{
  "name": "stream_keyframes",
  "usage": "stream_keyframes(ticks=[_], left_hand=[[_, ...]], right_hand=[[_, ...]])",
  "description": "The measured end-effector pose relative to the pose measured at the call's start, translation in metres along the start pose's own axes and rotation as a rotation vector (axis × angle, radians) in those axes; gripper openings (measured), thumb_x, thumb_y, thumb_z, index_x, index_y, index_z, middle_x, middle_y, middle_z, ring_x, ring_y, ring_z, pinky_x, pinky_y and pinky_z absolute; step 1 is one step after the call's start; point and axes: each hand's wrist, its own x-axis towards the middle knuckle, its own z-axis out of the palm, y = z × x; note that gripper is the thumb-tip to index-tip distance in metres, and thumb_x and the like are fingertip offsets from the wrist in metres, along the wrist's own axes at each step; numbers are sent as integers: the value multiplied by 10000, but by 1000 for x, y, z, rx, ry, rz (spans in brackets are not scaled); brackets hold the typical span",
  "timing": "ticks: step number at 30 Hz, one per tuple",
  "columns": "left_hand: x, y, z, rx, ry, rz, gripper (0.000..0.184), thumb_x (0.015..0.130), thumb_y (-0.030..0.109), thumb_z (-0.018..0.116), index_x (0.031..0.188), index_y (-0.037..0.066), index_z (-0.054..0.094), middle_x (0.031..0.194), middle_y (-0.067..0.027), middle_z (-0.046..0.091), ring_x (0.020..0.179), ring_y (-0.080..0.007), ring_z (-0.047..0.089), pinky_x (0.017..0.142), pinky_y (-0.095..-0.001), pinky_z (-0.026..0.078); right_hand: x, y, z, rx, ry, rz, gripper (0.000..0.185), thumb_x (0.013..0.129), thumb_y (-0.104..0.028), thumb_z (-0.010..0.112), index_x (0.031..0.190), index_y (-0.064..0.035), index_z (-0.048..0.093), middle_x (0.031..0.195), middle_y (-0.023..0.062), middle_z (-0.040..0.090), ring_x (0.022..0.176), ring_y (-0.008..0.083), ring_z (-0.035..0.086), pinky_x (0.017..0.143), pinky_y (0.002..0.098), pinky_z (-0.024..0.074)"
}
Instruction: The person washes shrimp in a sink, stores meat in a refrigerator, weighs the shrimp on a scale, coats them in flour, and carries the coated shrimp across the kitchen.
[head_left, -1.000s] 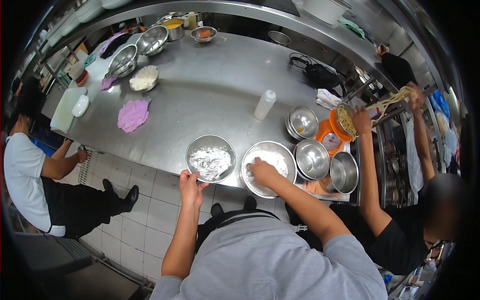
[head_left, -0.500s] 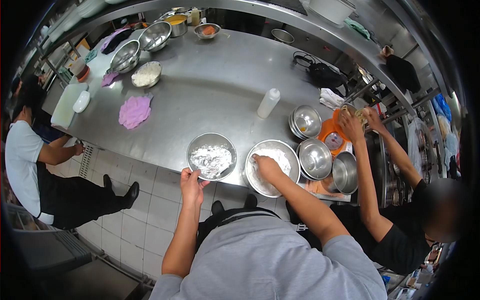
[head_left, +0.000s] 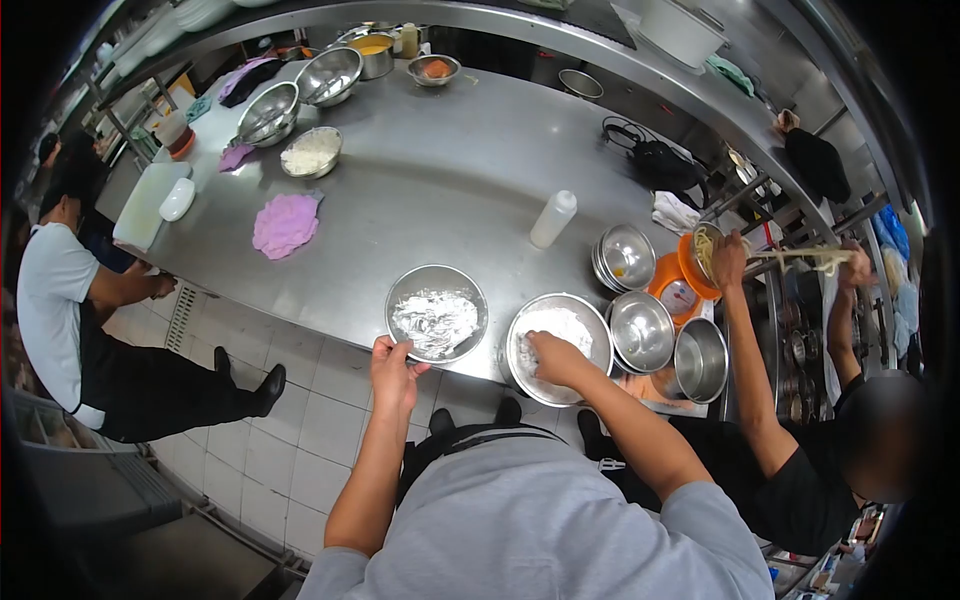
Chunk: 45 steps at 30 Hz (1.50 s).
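Observation:
My left hand (head_left: 396, 366) grips the near rim of a steel bowl (head_left: 392, 292) at the table's front edge. White powder-coated pieces (head_left: 436, 322) lie in that bowl. To its right, my right hand (head_left: 553, 357) reaches down into a second steel bowl (head_left: 603, 340) holding white powder (head_left: 562, 327). The fingers of my right hand point down into the powder, and what they hold, if anything, is hidden. A white squeeze bottle (head_left: 553, 219) stands behind the second bowl.
Stacked steel bowls (head_left: 642, 332) and an orange scale (head_left: 680, 295) stand at the right, where a co-worker (head_left: 770, 440) pulls noodles (head_left: 800, 258). Another person (head_left: 70, 320) stands at the left. A pink cloth (head_left: 285, 226) and a bowl of white shreds (head_left: 312, 152) lie on the steel table (head_left: 420, 170).
The view has shifted, so the table's things appear further right. The co-worker's hands came together and moved apart again with noodles stretched between them. My right hand remains in the powder bowl.

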Motion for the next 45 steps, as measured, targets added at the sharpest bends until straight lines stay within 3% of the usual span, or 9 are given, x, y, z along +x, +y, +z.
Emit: stream_keyframes(ticks=[5,10,13,21,23,27,29,37,45], left_hand=[[-4,12,23,-38,-26,-24,179,934,44,628,979,143,486,1023,-46,635,897,-179,637,619,-338,566],[1,17,57,-48,-74,-5,201,934,32,626,966,151,468,1048,-58,635,916,-187,645,618,-340,576],[-3,25,80,-36,-80,5,199,940,27,621,976,147,466,1052,-63,636,918,-190,652,606,-332,590],[-3,22,113,6,-128,5,217,935,21,638,978,145,466,1038,-58,631,908,-179,650,602,-328,595],[3,17,111,-10,-138,1,220,932,20,643,973,147,468,1026,-56,628,883,-178,644,607,-334,592],[16,16,99,-73,-73,-9,221,928,12,637,960,145,463,993,-52,618,863,-174,629,615,-337,587],[26,12,80,-84,-57,4,227,924,14,643,973,138,459,1009,-63,608,886,-187,622,636,-357,591],[89,-17,37,-95,134,39,224,964,12,604,1020,130,422,1058,-118,628,920,-253,664,773,-425,590],[269,-16,112,-151,-13,140,303,1008,29,589,1261,63,427,1267,-159,569,1096,-285,619,937,-484,560]], right_hand=[[-3,53,5,456,251,105,528,869,-135,664,1364,30,589,1321,274,633,1236,399,613,1096,406,457],[-23,36,-51,886,363,317,387,977,-64,600,1358,2,588,1176,84,694,1065,181,623,946,314,491],[-28,8,-108,982,364,191,389,976,-80,623,1351,18,585,1183,85,694,1083,181,624,963,313,489],[49,-117,-167,230,534,-220,458,846,-100,689,1279,41,640,1319,222,634,1217,411,614,1036,443,501],[72,-136,-154,-16,314,-219,449,836,-99,684,1264,35,657,1310,221,637,1224,423,600,1045,452,495],[80,-123,-144,3,225,-291,455,816,-63,684,1268,-7,674,1291,219,651,1245,410,595,1048,450,496],[82,-85,-126,266,461,-340,432,824,-53,700,1256,-35,691,1256,220,670,1241,388,606,1039,455,499],[-21,20,-46,952,185,157,354,917,7,652,1270,-3,651,965,25,693,805,112,605,717,288,504],[-68,29,-36,1049,404,227,351,904,27,671,1255,4,656,1046,32,694,906,123,612,800,274,506]])
